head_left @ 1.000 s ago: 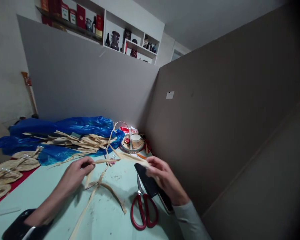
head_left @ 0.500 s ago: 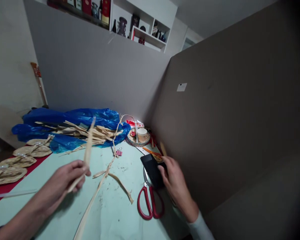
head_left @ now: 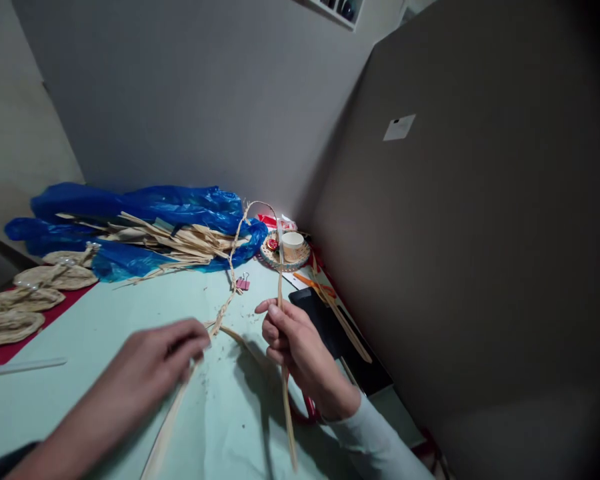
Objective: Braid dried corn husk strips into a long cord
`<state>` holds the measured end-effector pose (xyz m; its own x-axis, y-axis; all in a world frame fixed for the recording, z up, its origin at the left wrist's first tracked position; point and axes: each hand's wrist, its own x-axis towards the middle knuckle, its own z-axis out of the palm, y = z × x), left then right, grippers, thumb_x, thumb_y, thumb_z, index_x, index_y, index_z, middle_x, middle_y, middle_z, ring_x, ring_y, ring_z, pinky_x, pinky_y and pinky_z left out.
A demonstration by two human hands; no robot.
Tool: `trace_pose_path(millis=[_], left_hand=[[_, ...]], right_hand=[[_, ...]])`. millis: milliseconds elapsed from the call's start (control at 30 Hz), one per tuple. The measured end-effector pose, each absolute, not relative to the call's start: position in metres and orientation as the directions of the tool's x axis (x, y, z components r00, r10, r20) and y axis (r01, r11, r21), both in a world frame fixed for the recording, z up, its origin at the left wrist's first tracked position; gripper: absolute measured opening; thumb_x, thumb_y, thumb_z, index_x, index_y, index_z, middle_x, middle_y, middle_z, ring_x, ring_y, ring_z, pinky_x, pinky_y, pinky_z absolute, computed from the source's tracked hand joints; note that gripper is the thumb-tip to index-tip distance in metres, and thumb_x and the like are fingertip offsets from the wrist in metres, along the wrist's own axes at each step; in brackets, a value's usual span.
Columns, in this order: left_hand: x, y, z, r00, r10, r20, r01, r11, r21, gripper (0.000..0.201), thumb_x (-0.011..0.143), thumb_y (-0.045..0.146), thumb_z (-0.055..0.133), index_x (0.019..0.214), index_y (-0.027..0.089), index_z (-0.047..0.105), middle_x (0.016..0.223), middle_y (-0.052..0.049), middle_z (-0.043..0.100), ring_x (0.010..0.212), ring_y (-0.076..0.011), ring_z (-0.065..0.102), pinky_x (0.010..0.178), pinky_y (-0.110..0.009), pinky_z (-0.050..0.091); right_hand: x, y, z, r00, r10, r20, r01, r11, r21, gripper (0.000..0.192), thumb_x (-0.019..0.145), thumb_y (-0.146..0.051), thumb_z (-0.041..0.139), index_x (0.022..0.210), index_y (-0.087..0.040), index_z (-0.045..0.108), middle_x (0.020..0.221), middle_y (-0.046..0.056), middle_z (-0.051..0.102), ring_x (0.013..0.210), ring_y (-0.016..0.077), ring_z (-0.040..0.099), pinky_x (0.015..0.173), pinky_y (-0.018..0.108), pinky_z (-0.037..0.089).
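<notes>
While pinching a pale straw strip (head_left: pixel 281 300) upright in a closed grip, right hand (head_left: pixel 293 347) hovering over the mint-green surface (head_left: pixel 80 333), strip running on below the fist toward the bottom edge. Left hand (head_left: pixel 150 373) pressing down on the near end of a braided straw cord (head_left: pixel 230 293), fingers curled at it, though grip too blurred to be telling whether actually clamping or only touching. Cord climbing away past a pink binder clip (head_left: pixel 242 284) and looping up in front of a blue plastic bag (head_left: pixel 145 213) carrying a heap of loose straw. Lying just right of the right hand, a black flat case (head_left: pixel 325 320), partly covered by more strips. Sitting on a woven coaster beyond, a paper cup (head_left: pixel 293 245). Showing no readable writing anywhere: white label (head_left: pixel 399 127) on the brown partition appearing blank. Peeking out under the right wrist, only a red sliver, too hidden for naming. Getting cut off at the left edge, woven straw discs (head_left: pixel 25 300).
</notes>
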<state>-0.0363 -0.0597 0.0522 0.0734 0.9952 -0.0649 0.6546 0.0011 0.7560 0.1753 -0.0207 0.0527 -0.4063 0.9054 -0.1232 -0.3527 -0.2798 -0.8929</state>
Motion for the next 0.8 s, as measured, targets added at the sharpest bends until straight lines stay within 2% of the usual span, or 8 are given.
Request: trace_pose_path(millis=[67, 133, 200, 300, 400, 533, 667, 800], left_hand=[[-0.053, -0.03, 0.044, -0.028, 0.988, 0.153, 0.796, -0.071, 0.601, 0.039, 0.084, 0.053, 0.045, 0.09, 0.022, 0.069, 0.095, -0.008, 0.074, 0.09, -0.0298, 0.067, 0.083, -0.037, 0.046], [-0.059, -0.005, 0.032, 0.03, 0.991, 0.128, 0.859, -0.091, 0.504, 0.048, 0.083, 0.052, 0.044, 0.103, 0.015, 0.069, 0.107, -0.018, 0.071, 0.1, -0.0357, 0.065, 0.089, -0.044, 0.044], [-0.055, 0.009, 0.021, 0.092, 0.992, 0.082, 0.868, -0.12, 0.482, 0.045, 0.083, 0.049, 0.046, 0.102, 0.015, 0.069, 0.103, -0.017, 0.072, 0.1, -0.0348, 0.064, 0.087, -0.042, 0.044], [-0.045, 0.015, 0.016, 0.154, 0.988, 0.017, 0.87, -0.144, 0.471, 0.031, 0.084, 0.045, 0.046, 0.085, 0.021, 0.066, 0.087, -0.009, 0.071, 0.091, -0.0302, 0.064, 0.077, -0.037, 0.043], [-0.041, 0.013, 0.02, 0.163, 0.985, -0.05, 0.874, -0.121, 0.47, 0.028, 0.087, 0.044, 0.042, 0.077, 0.023, 0.058, 0.076, -0.004, 0.067, 0.078, -0.0258, 0.062, 0.07, -0.034, 0.04], [-0.045, 0.012, 0.017, 0.134, 0.98, -0.147, 0.866, -0.044, 0.498, 0.028, 0.088, 0.047, 0.041, 0.074, 0.025, 0.051, 0.07, 0.0, 0.062, 0.071, -0.0235, 0.059, 0.068, -0.034, 0.038], [-0.046, 0.011, 0.007, 0.118, 0.986, -0.12, 0.86, -0.041, 0.509, 0.029, 0.09, 0.048, 0.04, 0.075, 0.025, 0.049, 0.076, -0.002, 0.06, 0.076, -0.0251, 0.058, 0.072, -0.036, 0.038], [-0.04, 0.008, 0.006, 0.084, 0.987, -0.139, 0.818, 0.011, 0.576, 0.028, 0.09, 0.049, 0.038, 0.078, 0.026, 0.046, 0.073, 0.001, 0.058, 0.072, -0.0233, 0.056, 0.07, -0.036, 0.039]], right_hand=[[0.173, -0.009, 0.054, -0.461, 0.873, -0.157, -0.277, -0.31, -0.909, 0.038, 0.085, -0.053, 0.066, 0.087, -0.017, 0.056, 0.061, -0.009, 0.03, 0.05, 0.0059, 0.014, 0.045, 0.018, 0.012], [0.166, 0.002, 0.05, -0.51, 0.837, -0.196, -0.214, -0.344, -0.914, 0.042, 0.088, -0.057, 0.058, 0.077, -0.016, 0.055, 0.059, -0.009, 0.027, 0.05, 0.0066, 0.014, 0.045, 0.019, 0.014], [0.157, 0.01, 0.044, -0.524, 0.827, -0.203, -0.175, -0.338, -0.925, 0.042, 0.09, -0.053, 0.053, 0.069, -0.017, 0.054, 0.058, -0.007, 0.03, 0.049, 0.0076, 0.021, 0.046, 0.02, 0.021], [0.15, 0.02, 0.036, -0.502, 0.863, -0.055, -0.138, -0.143, -0.98, 0.037, 0.092, -0.039, 0.047, 0.066, -0.015, 0.059, 0.063, -0.001, 0.046, 0.06, 0.0111, 0.041, 0.059, 0.023, 0.036], [0.151, 0.024, 0.034, -0.461, 0.886, 0.047, -0.036, 0.034, -0.999, 0.031, 0.091, -0.029, 0.049, 0.069, -0.015, 0.066, 0.069, 0.0, 0.054, 0.075, 0.0139, 0.05, 0.075, 0.025, 0.038], [0.152, 0.023, 0.029, -0.425, 0.904, -0.049, 0.046, -0.032, -0.998, 0.021, 0.089, -0.024, 0.055, 0.073, -0.015, 0.066, 0.067, -0.002, 0.053, 0.071, 0.0126, 0.048, 0.072, 0.024, 0.036], [0.149, 0.018, 0.021, -0.434, 0.891, -0.133, 0.077, -0.111, -0.991, 0.022, 0.085, -0.032, 0.067, 0.073, -0.016, 0.057, 0.06, -0.006, 0.045, 0.059, 0.0094, 0.04, 0.058, 0.022, 0.031], [0.149, 0.014, 0.019, -0.471, 0.861, -0.193, 0.093, -0.169, -0.981, 0.025, 0.09, -0.036, 0.063, 0.076, -0.017, 0.056, 0.055, -0.006, 0.049, 0.051, 0.0082, 0.042, 0.053, 0.021, 0.031]])
